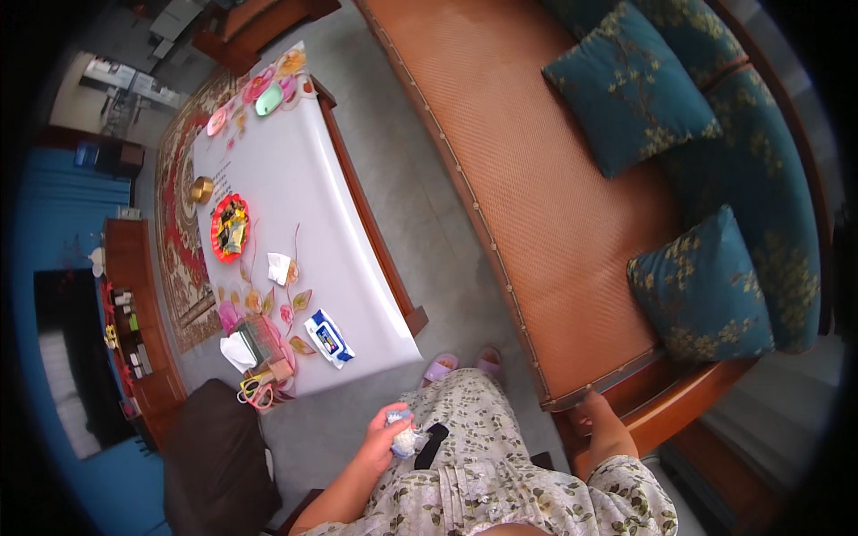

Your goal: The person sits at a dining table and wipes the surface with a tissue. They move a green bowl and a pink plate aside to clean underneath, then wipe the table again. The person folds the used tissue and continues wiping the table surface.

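My left hand (386, 437) is closed around a crumpled white and blue bundle (404, 438), which looks like soft material in thin plastic. Beside it, a black strip (432, 446) lies against my flowered dress; whether the hand touches it is hard to tell. On the right, my right hand (588, 414) reaches down to the near corner of the brown woven sofa mat (536, 223). Its fingers are curled at the mat's beaded edge, by the wooden armrest (688, 402), and seem to grip it. The fingertips are partly hidden.
A white-covered table (344, 241) carries a wipes pack (330, 339), a folded tissue (279, 268), a red dish (230, 229), a tissue box (259, 344) and scissors (256, 390). Teal cushions (702, 281) rest on the sofa. A dark covered seat (214, 456) stands lower left.
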Demonstrator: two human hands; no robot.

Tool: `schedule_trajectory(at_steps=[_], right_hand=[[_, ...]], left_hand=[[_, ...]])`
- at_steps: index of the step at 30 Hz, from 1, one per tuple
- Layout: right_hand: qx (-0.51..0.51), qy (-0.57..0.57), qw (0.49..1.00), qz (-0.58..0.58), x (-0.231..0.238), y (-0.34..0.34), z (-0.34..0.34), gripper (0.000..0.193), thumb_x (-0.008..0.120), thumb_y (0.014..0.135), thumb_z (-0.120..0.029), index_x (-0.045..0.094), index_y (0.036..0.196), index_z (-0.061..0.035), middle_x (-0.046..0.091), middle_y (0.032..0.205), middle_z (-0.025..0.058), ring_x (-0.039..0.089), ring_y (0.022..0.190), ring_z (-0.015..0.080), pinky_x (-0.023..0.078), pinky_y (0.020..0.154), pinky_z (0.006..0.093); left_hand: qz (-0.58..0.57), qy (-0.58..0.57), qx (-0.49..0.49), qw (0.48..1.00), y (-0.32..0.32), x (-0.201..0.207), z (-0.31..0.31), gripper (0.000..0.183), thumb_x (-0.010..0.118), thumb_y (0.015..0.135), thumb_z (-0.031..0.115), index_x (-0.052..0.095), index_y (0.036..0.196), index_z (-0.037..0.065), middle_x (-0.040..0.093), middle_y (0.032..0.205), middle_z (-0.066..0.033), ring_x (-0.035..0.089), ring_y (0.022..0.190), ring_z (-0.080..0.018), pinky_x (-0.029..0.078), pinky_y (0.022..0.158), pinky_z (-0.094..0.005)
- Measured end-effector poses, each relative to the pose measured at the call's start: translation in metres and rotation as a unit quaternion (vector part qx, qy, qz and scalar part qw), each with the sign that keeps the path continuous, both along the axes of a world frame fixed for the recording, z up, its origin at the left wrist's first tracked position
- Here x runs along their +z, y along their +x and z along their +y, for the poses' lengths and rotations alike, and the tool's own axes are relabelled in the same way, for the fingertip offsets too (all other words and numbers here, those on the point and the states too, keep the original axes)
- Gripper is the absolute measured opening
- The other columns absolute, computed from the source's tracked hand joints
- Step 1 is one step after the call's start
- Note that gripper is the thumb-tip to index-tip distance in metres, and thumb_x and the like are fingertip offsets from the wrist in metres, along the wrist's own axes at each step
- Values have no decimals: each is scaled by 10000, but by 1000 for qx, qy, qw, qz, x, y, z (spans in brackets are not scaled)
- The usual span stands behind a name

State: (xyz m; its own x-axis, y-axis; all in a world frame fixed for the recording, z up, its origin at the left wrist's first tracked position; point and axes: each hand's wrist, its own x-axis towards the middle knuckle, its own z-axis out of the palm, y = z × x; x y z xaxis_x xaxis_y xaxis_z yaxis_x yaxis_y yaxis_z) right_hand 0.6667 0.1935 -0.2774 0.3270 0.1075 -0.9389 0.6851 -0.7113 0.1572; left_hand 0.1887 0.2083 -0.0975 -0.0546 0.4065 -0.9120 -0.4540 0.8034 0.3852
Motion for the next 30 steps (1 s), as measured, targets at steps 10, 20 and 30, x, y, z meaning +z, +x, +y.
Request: schedule_trajectory(at_steps=[10, 20, 30], right_hand=[[139, 229, 934, 235, 88, -74, 147, 212, 589, 860, -182, 610, 1003, -27, 613, 604, 78, 608, 513, 149, 490, 469, 276], [54, 228, 936, 263, 86, -38, 164, 270, 619, 867, -231, 618, 1013, -3, 659, 705, 97, 629, 563, 152, 505, 512, 299], [166, 177, 937, 251, 60, -10, 283, 239, 605, 845, -187, 641, 1029, -39, 669, 762, 124, 659, 671, 191, 512, 596, 332]], left_hand=[[26, 63, 107, 992, -25, 64, 16, 354, 593, 855, 37, 517, 1200, 53, 616, 1023, -122, 619, 880, -216, 526, 777, -351], [-96, 158, 222, 957, -35, 63, 155, 415, 644, 849, 69, 487, 1232, 43, 599, 1020, -110, 605, 909, -221, 505, 807, -350], [-11, 140, 188, 972, -27, 68, 219, 508, 557, 762, -121, 505, 1235, 57, 564, 1066, -118, 613, 940, -245, 522, 828, -367]])
